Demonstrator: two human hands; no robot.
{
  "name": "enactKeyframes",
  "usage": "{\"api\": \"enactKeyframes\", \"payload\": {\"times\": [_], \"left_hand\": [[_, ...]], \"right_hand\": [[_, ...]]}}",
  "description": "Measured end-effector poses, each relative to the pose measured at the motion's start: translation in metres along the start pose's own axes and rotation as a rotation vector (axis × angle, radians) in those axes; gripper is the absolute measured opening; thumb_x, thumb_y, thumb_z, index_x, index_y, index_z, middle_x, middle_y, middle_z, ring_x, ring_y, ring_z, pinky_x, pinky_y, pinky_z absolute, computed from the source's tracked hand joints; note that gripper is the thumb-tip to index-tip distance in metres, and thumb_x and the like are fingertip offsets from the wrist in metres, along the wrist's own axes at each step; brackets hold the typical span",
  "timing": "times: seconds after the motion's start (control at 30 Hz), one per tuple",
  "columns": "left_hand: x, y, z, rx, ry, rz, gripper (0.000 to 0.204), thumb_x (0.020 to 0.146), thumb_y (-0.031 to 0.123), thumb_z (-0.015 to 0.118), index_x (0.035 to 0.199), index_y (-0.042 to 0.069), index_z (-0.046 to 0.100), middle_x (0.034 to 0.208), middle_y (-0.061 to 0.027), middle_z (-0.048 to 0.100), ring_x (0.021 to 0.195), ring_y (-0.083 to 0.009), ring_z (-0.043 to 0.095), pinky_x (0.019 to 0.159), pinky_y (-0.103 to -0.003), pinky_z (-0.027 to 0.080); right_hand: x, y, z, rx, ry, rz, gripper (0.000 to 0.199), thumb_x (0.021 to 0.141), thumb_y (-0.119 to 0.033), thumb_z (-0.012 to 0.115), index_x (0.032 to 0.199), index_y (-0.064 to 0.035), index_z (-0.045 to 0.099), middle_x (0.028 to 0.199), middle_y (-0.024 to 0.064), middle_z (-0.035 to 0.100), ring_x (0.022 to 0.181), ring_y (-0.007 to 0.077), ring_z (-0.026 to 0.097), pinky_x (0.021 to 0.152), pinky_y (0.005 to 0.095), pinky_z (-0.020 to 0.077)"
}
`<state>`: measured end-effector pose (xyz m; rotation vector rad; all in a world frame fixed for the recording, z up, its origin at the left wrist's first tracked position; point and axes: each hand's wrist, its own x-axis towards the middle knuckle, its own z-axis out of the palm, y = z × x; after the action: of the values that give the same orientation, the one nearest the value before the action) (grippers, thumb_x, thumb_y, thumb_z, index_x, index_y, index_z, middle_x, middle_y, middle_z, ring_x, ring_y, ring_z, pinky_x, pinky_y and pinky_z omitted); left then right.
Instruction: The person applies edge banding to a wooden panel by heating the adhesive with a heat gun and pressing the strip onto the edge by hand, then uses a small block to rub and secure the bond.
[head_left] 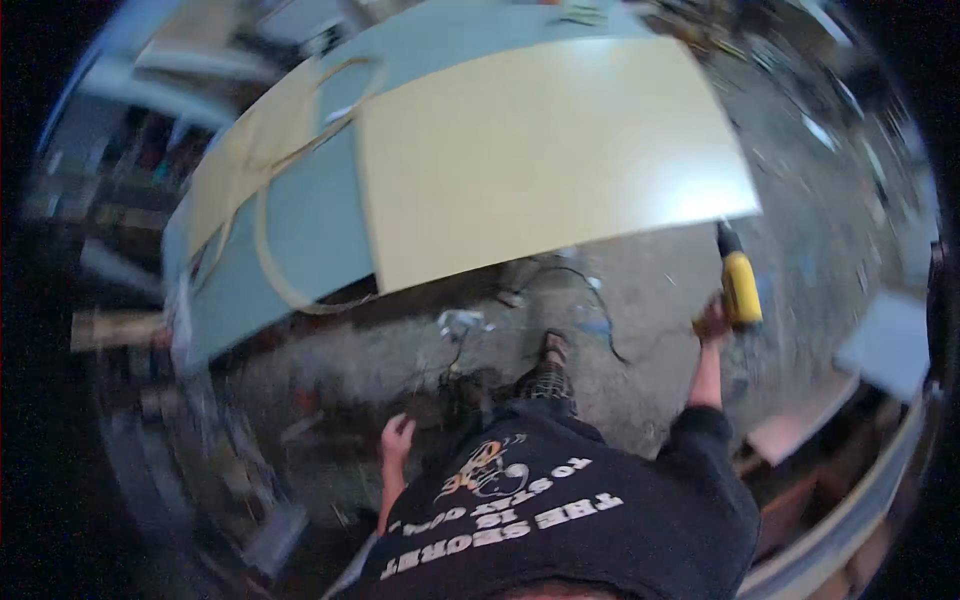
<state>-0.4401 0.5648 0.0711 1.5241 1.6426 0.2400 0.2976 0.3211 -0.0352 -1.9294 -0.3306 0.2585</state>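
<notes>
My right hand (pixel 712 320) grips a yellow and black power drill (pixel 740 285) at the right. The drill's dark front end points away from me, close to the near right corner of a cream-coloured board (pixel 560 150). Whether its tip touches the board cannot be made out. Low and left of my body, my left hand (pixel 397 435) hangs with loosely bent fingers and nothing visible in it. The board lies flat on a blue-grey surface (pixel 310 240), its near edge facing me.
A second cream panel (pixel 270 130) and loops of thin strip (pixel 265 240) lie on the left of the blue-grey surface. A dark cable (pixel 605 315) trails over the concrete floor (pixel 650 280). Boards (pixel 890 345) stand at the right; scraps litter the far right floor.
</notes>
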Motion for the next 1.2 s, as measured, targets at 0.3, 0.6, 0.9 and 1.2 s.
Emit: {"api": "enactKeyframes", "payload": {"times": [0.3,0.6,0.9,1.2], "left_hand": [[-0.047,-0.070,-0.007,-0.087,0.081,-0.238,0.036,0.083,0.017,0.070,0.112,-0.003,0.064,0.103,-0.0168,0.069,0.098,-0.0246,0.066,0.086,-0.036,0.050],[-0.053,-0.229,-0.056,-0.235,0.249,-0.287,0.033,0.087,0.020,0.069,0.114,0.001,0.063,0.096,-0.0114,0.069,0.087,-0.0266,0.065,0.081,-0.043,0.051],[-0.165,-0.410,-0.106,0.508,0.273,-0.103,0.025,0.093,0.032,0.059,0.089,0.009,0.068,0.087,-0.0108,0.068,0.082,-0.0281,0.065,0.071,-0.042,0.053],[-0.114,-0.396,-0.157,-0.554,0.458,-0.658,0.023,0.093,0.032,0.059,0.099,0.010,0.062,0.096,-0.0105,0.064,0.088,-0.0281,0.063,0.074,-0.042,0.051]], "right_hand": [[-0.169,0.036,0.171,-0.126,-0.517,-0.438,0.043,0.092,-0.028,0.058,0.125,-0.0021,0.052,0.116,0.0081,0.058,0.108,0.0232,0.055,0.092,0.0356,0.0449],[-0.277,-0.151,0.348,-0.634,-1.152,-0.522,0.022,0.091,-0.021,0.057,0.104,-0.0031,0.061,0.092,0.0067,0.063,0.085,0.0198,0.061,0.074,0.0327,0.0490],[-0.477,-0.180,0.529,0.483,-1.333,0.778,0.041,0.087,-0.032,0.064,0.115,-0.0023,0.064,0.103,0.0101,0.070,0.091,0.0231,0.067,0.087,0.0336,0.0506],[-0.596,-0.396,0.664,0.189,-1.602,-0.561,0.045,0.087,-0.019,0.064,0.127,-0.0029,0.053,0.125,0.0119,0.060,0.112,0.0245,0.058,0.098,0.0366,0.0456]]}}
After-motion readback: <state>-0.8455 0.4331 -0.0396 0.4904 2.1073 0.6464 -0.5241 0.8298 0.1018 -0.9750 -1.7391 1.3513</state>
